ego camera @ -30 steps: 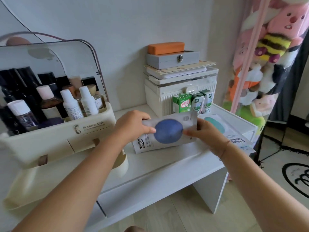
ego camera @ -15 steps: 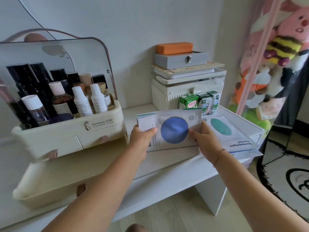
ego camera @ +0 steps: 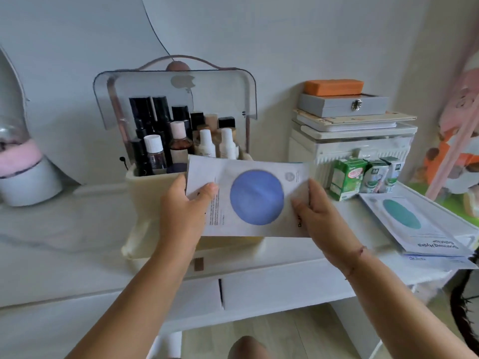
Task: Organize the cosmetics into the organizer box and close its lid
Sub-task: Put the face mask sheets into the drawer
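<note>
A white face-mask sachet with a blue circle point(ego camera: 255, 200) is held flat in the air in front of the cream organizer box point(ego camera: 145, 193). My left hand point(ego camera: 185, 216) grips its left edge and my right hand point(ego camera: 317, 216) grips its right edge. The organizer's clear lid point(ego camera: 178, 97) stands raised, and several bottles point(ego camera: 178, 141) stand upright inside. Its lower drawer point(ego camera: 160, 251) is pulled out toward me, mostly hidden by my hands and the sachet. More sachets with a green circle point(ego camera: 414, 224) lie stacked at the table's right.
Three small green cartons point(ego camera: 363, 177) stand in front of a white storage box point(ego camera: 355, 149) that carries a grey case and an orange block. A white and pink device point(ego camera: 23, 177) sits at far left. Plush toys hang at the right edge. The white table point(ego camera: 77, 229) has drawers below.
Both hands carried the blue-circle sachet left and up, from beside the organizer to in front of it. The view swung left, bringing the organizer to the centre.
</note>
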Motion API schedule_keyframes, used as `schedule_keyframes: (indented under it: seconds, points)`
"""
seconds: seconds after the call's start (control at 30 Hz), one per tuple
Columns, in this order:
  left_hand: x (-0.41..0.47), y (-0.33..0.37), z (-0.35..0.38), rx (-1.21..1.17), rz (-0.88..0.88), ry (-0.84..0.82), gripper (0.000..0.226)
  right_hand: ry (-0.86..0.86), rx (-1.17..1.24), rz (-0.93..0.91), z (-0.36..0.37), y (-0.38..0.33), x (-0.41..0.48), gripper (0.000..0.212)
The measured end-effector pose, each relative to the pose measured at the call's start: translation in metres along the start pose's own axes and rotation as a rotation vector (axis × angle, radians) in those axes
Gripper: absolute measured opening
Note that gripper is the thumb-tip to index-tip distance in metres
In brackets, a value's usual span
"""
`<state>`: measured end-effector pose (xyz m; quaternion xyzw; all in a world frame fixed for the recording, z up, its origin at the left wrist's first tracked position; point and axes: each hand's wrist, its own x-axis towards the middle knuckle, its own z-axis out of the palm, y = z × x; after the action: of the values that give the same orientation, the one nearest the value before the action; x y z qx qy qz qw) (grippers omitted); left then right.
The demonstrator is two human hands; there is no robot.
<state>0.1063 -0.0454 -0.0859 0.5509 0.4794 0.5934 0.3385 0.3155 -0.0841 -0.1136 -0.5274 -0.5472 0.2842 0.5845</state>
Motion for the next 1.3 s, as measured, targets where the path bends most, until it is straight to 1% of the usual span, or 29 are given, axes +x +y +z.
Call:
schedule_keyframes:
  seconds: [0.07, 0.13, 0.17, 0.23, 0.33, 0.43, 0.47, 0.5, 0.57, 0.6, 0.63, 0.67, 0.7, 0.73, 0.77, 0.8, 0.87, 0.9, 0.93, 0.97, 1.03, 1.1, 1.17, 1.2, 1.27, 1.3]
  points:
    - [0.001, -0.011, -0.026, 0.142, 0.018, 0.036, 0.012, -0.03, 0.017, 0.064, 0.028, -0.001, -0.003, 0.042]
    - [0.003, -0.024, -0.044, 0.33, 0.019, 0.048, 0.026, 0.026, -0.058, 0.111, 0.05, -0.001, -0.004, 0.048]
    - [0.006, -0.031, -0.051, 0.4, -0.001, 0.047, 0.029, 0.053, -0.115, 0.127, 0.057, 0.0, -0.004, 0.048]
    - [0.009, -0.044, -0.06, 0.445, -0.076, 0.06, 0.027, 0.055, -0.242, 0.143, 0.067, 0.004, -0.002, 0.042]
    - [0.012, -0.056, -0.071, 0.458, -0.139, 0.04, 0.028, -0.03, -0.423, 0.214, 0.072, 0.007, 0.003, 0.025]
    - [0.012, -0.057, -0.075, 0.45, -0.148, -0.067, 0.017, -0.14, -0.568, 0.252, 0.072, 0.003, 0.011, 0.023]
    - [0.012, -0.054, -0.077, 0.462, -0.156, -0.123, 0.012, -0.174, -0.604, 0.248, 0.07, 0.001, 0.014, 0.025]
    - [0.013, -0.05, -0.079, 0.479, -0.157, -0.195, 0.012, -0.208, -0.634, 0.243, 0.069, -0.001, 0.015, 0.025]
    - [0.012, -0.043, -0.086, 0.468, -0.179, -0.39, 0.035, -0.265, -0.649, 0.235, 0.066, -0.005, 0.015, 0.03]
    - [0.01, -0.041, -0.09, 0.435, -0.201, -0.475, 0.046, -0.288, -0.635, 0.228, 0.065, -0.007, 0.013, 0.037]
    - [0.007, -0.041, -0.093, 0.434, -0.195, -0.535, 0.054, -0.322, -0.605, 0.208, 0.063, -0.008, 0.01, 0.044]
    - [0.004, -0.042, -0.097, 0.481, -0.141, -0.568, 0.064, -0.381, -0.565, 0.169, 0.061, -0.009, 0.006, 0.048]
    - [0.001, -0.044, -0.099, 0.547, -0.061, -0.579, 0.073, -0.45, -0.528, 0.123, 0.059, -0.011, 0.002, 0.048]
    - [-0.002, -0.047, -0.1, 0.609, 0.01, -0.567, 0.074, -0.515, -0.527, 0.081, 0.057, -0.013, -0.003, 0.04]
    - [-0.004, -0.05, -0.101, 0.669, 0.058, -0.533, 0.068, -0.57, -0.583, 0.041, 0.056, -0.014, -0.007, 0.03]
    - [-0.006, -0.053, -0.101, 0.715, 0.089, -0.474, 0.061, -0.602, -0.685, -0.01, 0.054, -0.011, -0.009, 0.029]
    - [-0.011, -0.057, -0.103, 0.844, 0.239, -0.337, 0.051, -0.582, -0.942, -0.15, 0.053, -0.003, -0.011, 0.039]
    - [-0.012, -0.059, -0.103, 0.893, 0.332, -0.3, 0.05, -0.544, -1.056, -0.221, 0.053, 0.0, -0.012, 0.04]
    - [-0.012, -0.062, -0.103, 0.909, 0.395, -0.288, 0.049, -0.513, -1.116, -0.271, 0.055, 0.002, -0.011, 0.041]
    - [-0.011, -0.064, -0.104, 0.896, 0.388, -0.297, 0.044, -0.498, -1.134, -0.293, 0.056, 0.004, -0.009, 0.041]
    - [-0.007, -0.067, -0.105, 0.823, 0.288, -0.325, 0.033, -0.505, -1.118, -0.282, 0.061, 0.009, -0.003, 0.04]
    - [-0.001, -0.073, -0.104, 0.8, 0.252, -0.316, 0.035, -0.513, -1.123, -0.274, 0.066, 0.014, 0.002, 0.041]
    - [0.003, -0.076, -0.102, 0.825, 0.283, -0.32, 0.037, -0.503, -1.145, -0.299, 0.069, 0.019, 0.002, 0.056]
    - [0.002, -0.078, -0.1, 0.843, 0.322, -0.327, 0.04, -0.47, -1.129, -0.333, 0.071, 0.022, 0.0, 0.059]
    - [-0.003, -0.084, -0.099, 0.862, 0.394, -0.357, 0.051, -0.399, -1.035, -0.404, 0.075, 0.024, -0.007, 0.048]
    - [-0.007, -0.087, -0.098, 0.87, 0.411, -0.371, 0.054, -0.39, -0.998, -0.429, 0.077, 0.026, -0.011, 0.045]
